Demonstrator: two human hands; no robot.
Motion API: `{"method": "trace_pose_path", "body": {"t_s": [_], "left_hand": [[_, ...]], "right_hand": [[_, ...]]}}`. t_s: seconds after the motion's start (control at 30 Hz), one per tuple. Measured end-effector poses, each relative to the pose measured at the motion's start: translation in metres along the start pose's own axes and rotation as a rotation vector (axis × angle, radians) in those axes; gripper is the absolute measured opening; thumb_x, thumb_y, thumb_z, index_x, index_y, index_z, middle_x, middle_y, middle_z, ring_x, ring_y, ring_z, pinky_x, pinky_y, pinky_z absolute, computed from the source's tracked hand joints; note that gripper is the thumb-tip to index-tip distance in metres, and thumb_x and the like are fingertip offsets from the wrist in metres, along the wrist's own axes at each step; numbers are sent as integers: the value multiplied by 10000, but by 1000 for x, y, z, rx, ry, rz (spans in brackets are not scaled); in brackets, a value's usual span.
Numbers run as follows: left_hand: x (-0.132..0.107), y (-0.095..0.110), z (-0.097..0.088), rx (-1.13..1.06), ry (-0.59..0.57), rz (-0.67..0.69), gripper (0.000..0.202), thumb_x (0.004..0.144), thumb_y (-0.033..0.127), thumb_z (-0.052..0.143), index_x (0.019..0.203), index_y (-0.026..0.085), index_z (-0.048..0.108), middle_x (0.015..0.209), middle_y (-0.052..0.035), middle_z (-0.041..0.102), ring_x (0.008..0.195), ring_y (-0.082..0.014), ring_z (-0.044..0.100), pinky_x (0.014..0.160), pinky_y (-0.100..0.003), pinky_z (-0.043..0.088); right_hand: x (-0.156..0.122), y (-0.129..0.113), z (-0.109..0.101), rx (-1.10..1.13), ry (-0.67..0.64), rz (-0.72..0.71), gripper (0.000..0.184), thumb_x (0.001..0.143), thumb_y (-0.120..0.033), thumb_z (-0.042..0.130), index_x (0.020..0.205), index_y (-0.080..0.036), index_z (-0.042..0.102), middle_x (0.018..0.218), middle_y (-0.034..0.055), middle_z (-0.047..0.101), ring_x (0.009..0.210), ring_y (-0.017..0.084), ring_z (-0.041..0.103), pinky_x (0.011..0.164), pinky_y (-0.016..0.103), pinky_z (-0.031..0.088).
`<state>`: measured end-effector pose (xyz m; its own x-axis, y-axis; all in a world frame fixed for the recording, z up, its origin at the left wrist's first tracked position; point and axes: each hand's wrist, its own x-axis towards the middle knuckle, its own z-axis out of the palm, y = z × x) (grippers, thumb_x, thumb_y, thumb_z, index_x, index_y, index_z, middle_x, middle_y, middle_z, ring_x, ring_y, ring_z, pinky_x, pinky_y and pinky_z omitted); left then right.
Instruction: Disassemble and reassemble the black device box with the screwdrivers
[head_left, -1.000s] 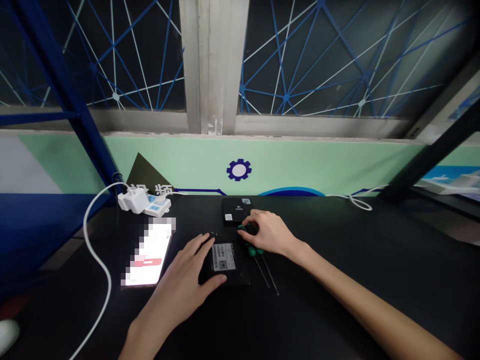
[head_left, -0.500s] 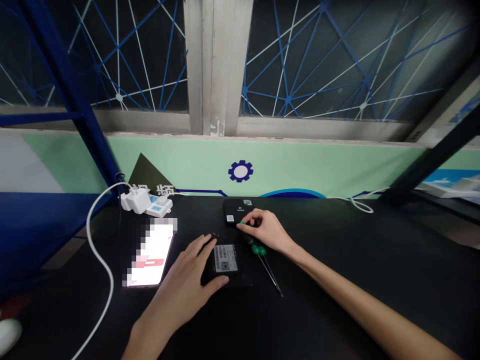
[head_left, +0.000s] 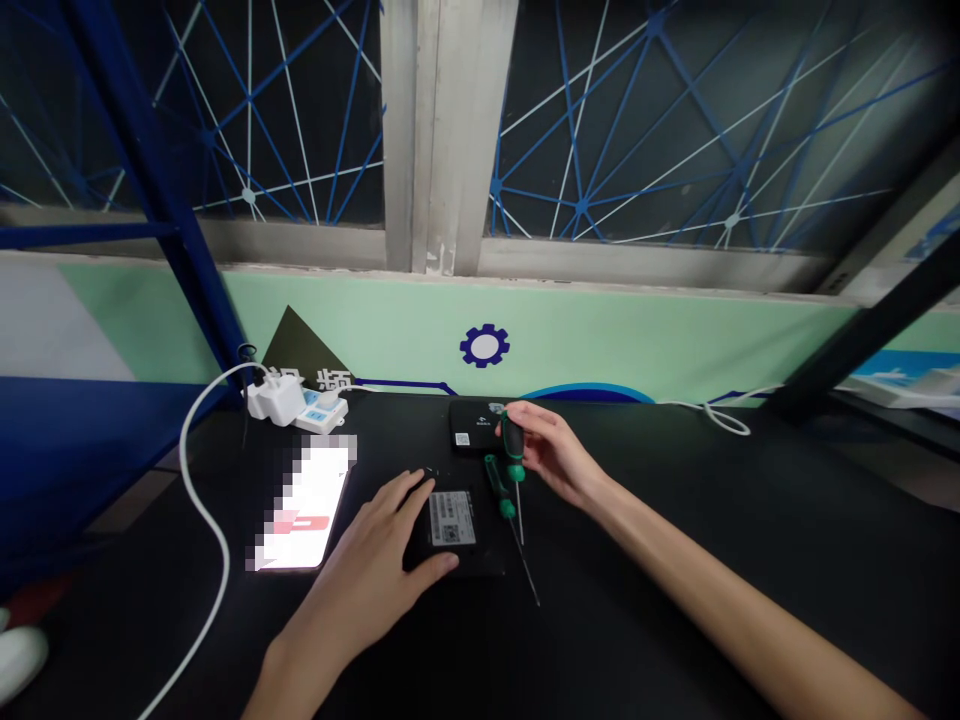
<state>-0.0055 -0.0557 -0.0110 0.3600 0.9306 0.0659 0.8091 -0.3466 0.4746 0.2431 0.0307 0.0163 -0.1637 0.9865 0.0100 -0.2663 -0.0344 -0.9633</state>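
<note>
My left hand (head_left: 375, 555) spans a small black device (head_left: 453, 519) with a white barcode label, lying flat on the table. The thumb is at its near edge and the fingertips are at its far edge. My right hand (head_left: 559, 448) grips the handle of a green-and-black screwdriver (head_left: 514, 445), its shaft tilted downward. Just left of that tool, a second green-handled screwdriver (head_left: 501, 490) lies on the table, tip towards me. Behind both is a black case (head_left: 472, 422) with a small code sticker, partly covered by the held handle.
A lit phone (head_left: 304, 510), partly pixelated, lies left of my left hand. Behind it are a power strip (head_left: 324, 412) and a white charger (head_left: 277, 402), with a white cable (head_left: 196, 480) curving down. A white object (head_left: 21, 650) shows at the lower left edge. Tiny bits lie beyond the device.
My right hand has raised one screwdriver from beside the other and holds it more upright. The other screwdriver has shifted slightly on the table. My left hand stays in place.
</note>
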Motion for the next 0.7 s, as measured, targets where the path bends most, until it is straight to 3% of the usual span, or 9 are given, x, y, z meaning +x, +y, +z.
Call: {"method": "trace_pose_path", "body": {"t_s": [0.2, 0.4, 0.7], "left_hand": [[0, -3, 3, 1, 21, 6, 699, 919, 563, 564, 1524, 272, 368, 1610, -55, 343, 1446, -303, 366, 1150, -488, 378], [1, -4, 4, 7, 13, -6, 704, 917, 578, 561, 1527, 287, 366, 1614, -38, 337, 1452, -296, 358, 1158, -481, 371], [1, -1, 1, 3, -11, -14, 715, 925, 587, 539, 1538, 275, 346, 1625, -39, 310, 1464, -298, 333, 1169, -496, 348]], "right_hand": [[7, -3, -11, 156, 124, -88, 311, 689, -384, 839, 849, -136, 738, 582, -40, 574, 432, 48, 391, 378, 169, 382], [8, -4, -13, 105, 245, -203, 345, 656, -390, 887, 773, -160, 658, 826, 49, 750, 449, 45, 520, 371, 145, 426], [9, -2, -11, 74, 258, -249, 408, 641, -396, 899, 838, -170, 622, 779, 29, 745, 412, 38, 494, 360, 145, 396]]}}
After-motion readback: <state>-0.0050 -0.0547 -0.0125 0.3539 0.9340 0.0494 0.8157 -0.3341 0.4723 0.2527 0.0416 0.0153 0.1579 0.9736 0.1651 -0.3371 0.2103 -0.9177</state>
